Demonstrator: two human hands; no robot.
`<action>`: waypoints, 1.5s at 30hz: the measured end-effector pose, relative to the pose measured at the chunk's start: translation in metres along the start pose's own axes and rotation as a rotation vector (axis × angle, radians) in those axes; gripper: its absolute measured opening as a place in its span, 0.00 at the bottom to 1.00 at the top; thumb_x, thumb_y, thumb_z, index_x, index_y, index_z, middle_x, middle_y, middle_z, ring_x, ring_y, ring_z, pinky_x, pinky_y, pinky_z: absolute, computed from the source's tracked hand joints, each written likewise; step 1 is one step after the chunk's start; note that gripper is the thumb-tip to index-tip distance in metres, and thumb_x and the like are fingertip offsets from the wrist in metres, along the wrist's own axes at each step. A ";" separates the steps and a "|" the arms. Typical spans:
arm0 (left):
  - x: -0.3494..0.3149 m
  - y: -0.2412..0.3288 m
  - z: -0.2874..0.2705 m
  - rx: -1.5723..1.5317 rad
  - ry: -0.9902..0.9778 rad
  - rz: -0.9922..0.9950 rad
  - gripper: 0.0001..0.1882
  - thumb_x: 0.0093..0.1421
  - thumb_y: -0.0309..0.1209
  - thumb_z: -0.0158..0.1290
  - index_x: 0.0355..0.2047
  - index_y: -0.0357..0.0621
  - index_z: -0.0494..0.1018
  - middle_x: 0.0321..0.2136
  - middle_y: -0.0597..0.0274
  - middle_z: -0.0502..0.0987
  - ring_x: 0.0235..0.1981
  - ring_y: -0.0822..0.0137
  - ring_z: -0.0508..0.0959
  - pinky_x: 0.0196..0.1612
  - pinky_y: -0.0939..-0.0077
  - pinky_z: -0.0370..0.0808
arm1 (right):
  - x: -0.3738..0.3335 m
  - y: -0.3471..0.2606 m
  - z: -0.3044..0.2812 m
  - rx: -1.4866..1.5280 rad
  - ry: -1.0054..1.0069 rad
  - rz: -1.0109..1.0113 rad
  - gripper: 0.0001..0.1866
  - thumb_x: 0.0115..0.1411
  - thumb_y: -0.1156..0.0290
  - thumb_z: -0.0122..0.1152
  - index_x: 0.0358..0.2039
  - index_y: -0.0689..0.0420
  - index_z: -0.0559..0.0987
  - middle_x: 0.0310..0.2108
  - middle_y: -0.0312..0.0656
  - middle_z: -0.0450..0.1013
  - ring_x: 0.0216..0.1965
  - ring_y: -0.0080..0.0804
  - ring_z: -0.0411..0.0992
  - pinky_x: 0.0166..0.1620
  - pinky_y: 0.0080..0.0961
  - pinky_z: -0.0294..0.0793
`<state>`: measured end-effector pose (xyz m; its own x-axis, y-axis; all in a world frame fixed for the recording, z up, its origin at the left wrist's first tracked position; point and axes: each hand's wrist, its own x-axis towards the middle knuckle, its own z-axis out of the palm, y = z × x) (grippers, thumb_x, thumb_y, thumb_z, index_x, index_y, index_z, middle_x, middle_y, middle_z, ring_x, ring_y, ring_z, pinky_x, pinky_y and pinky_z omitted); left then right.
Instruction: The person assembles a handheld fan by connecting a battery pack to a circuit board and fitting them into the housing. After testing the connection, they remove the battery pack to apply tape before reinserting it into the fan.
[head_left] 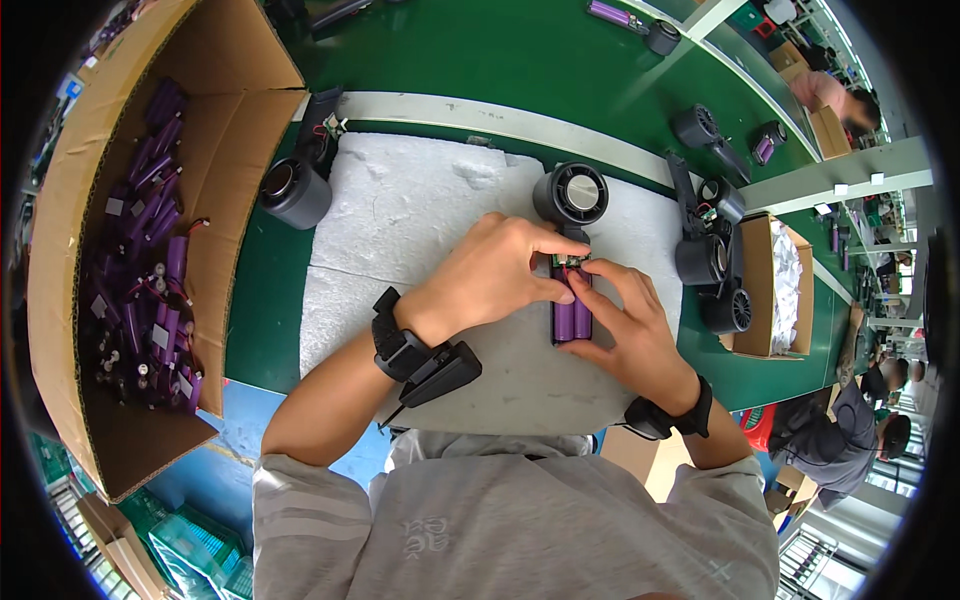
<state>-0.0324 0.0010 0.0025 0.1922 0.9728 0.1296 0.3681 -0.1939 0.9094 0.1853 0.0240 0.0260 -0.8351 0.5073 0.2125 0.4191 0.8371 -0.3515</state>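
Note:
A black handheld blower (568, 196) lies on the white foam pad (400, 190), its round head with a silver centre pointing away from me. A purple battery pack (572, 322) sits in its open handle, and a small green circuit board (569, 260) with a red wire shows above the cells. My left hand (490, 265) pinches the handle around the board, index finger above and thumb below. My right hand (630, 315) is closed about the battery pack, with fingertips by the wires and thumb at the pack's lower end. Fingers partly hide the board and wires.
At left stands a deep cardboard box (65, 240) of purple battery packs. A black blower (297, 192) lies beside it. More blowers (703, 258) lie right of the pad, near a small carton (752, 290) with silvery contents. A white rail (480, 115) crosses the green bench. People sit farther right.

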 end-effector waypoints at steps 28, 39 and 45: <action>0.003 0.000 -0.009 0.191 0.498 0.155 0.15 0.54 0.26 0.59 0.43 0.44 0.77 0.47 0.54 0.74 0.38 0.53 0.79 0.43 0.64 0.77 | 0.103 0.323 -0.125 -0.461 -0.491 0.659 0.46 0.31 0.76 0.75 0.57 0.53 0.71 0.49 0.51 0.74 0.51 0.48 0.73 0.52 0.33 0.72; 0.008 0.007 -0.040 -0.052 0.923 0.467 0.08 0.54 0.23 0.59 0.36 0.42 0.79 0.36 0.58 0.77 0.31 0.65 0.79 0.33 0.76 0.76 | 0.123 0.055 -0.114 0.740 0.368 0.163 0.37 0.50 0.75 0.68 0.61 0.58 0.66 0.47 0.40 0.71 0.45 0.32 0.73 0.53 0.25 0.70; -0.033 0.021 -0.106 0.074 1.218 0.361 0.06 0.55 0.24 0.59 0.34 0.40 0.79 0.31 0.58 0.77 0.28 0.67 0.77 0.32 0.77 0.74 | 0.079 0.031 -0.050 1.049 -0.050 0.306 0.42 0.41 0.71 0.69 0.59 0.60 0.66 0.47 0.40 0.71 0.52 0.29 0.69 0.57 0.23 0.64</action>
<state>-0.1280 -0.0212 0.0591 -0.6507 0.3424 0.6777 0.5266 -0.4395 0.7277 0.1506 0.1005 0.0778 -0.7711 0.6351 -0.0450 0.1194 0.0748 -0.9900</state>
